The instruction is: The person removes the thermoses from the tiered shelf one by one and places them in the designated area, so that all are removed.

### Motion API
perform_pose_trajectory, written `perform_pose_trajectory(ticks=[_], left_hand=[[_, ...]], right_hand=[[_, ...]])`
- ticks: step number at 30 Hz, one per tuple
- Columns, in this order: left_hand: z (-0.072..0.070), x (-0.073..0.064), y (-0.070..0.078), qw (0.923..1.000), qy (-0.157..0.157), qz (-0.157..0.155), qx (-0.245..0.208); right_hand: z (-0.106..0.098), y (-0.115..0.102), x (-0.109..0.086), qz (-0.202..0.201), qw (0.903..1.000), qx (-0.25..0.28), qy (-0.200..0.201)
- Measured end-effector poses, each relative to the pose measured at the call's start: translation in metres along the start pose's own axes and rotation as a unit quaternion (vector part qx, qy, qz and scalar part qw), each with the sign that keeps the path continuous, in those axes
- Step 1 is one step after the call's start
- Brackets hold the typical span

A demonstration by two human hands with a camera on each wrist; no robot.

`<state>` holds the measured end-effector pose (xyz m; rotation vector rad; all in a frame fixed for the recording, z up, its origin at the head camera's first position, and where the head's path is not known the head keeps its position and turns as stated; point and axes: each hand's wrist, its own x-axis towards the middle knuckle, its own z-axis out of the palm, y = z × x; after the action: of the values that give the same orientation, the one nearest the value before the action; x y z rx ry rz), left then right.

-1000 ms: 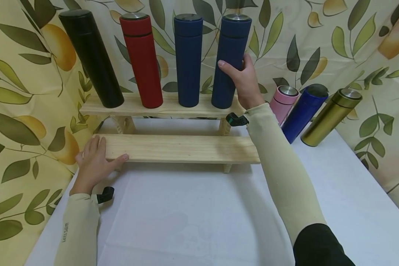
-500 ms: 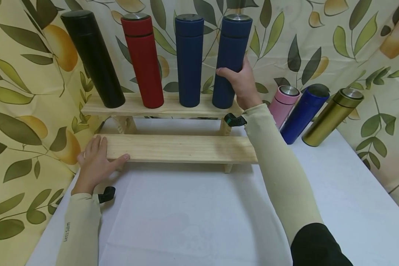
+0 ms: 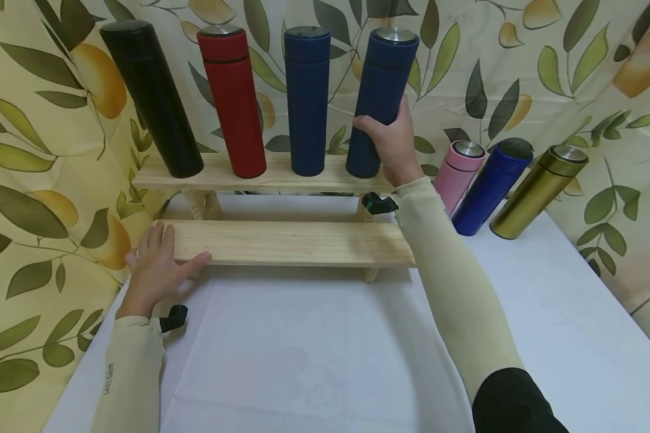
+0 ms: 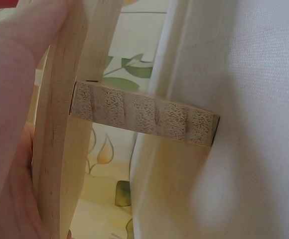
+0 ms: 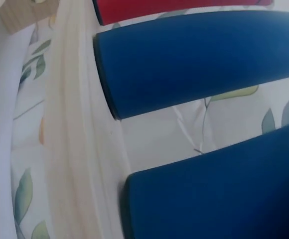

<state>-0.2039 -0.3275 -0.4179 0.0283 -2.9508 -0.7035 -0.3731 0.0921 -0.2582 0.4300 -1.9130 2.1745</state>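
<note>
The dark blue flask [image 3: 381, 84] at the rack's right end stands in the head view's upper part, right of centre, its silver lid uppermost and its base at the upper shelf [image 3: 275, 174]. Its long axis runs near vertical, the lid end leaning rightward; whether the base sits fully flat is hard to judge. In the right wrist view it fills the lower right corner, cut off by the frame's edges, only a dark base rim and blue side showing. The right hand [image 3: 394, 147] grips it at its lower half from the right side, thumb across the front, the other fingers mostly hidden behind. The left hand [image 3: 154, 264] lies well apart at centre left, below the flask's level, fingers laid out straight over the left end of the lower shelf [image 3: 292, 242] and thumb spread along its front edge; in the left wrist view it is cropped along the left side, beside a rough wooden leg [image 4: 144, 114]. Left of the held flask stand a second blue flask [image 3: 307, 102], a red flask [image 3: 233, 105] and a black flask [image 3: 154, 105]. Right of the forearm, a pink flask [image 3: 457, 171], partly covered by the sleeve [image 3: 455, 270], stands beside a bright blue flask [image 3: 493, 186] and a gold flask [image 3: 538, 192].
</note>
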Motion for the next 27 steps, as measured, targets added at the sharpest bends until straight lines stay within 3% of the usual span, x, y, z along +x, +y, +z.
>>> perform_pose_trajectory(ticks=[10, 20, 27], left_hand=[[0.001, -0.001, -0.001, 1.0, 0.0, -0.001, 0.002], [-0.001, -0.001, 0.001, 1.0, -0.001, 0.001, -0.005], [0.002, -0.001, 0.0, 0.9999, 0.006, 0.007, -0.005]], right_hand=[[-0.007, 0.002, -0.009, -0.053, 0.9963, 0.051, 0.043], [-0.02, -0.023, -0.024, -0.086, 0.9892, 0.094, 0.072], [-0.03, -0.03, -0.034, -0.106, 0.9834, 0.122, 0.082]])
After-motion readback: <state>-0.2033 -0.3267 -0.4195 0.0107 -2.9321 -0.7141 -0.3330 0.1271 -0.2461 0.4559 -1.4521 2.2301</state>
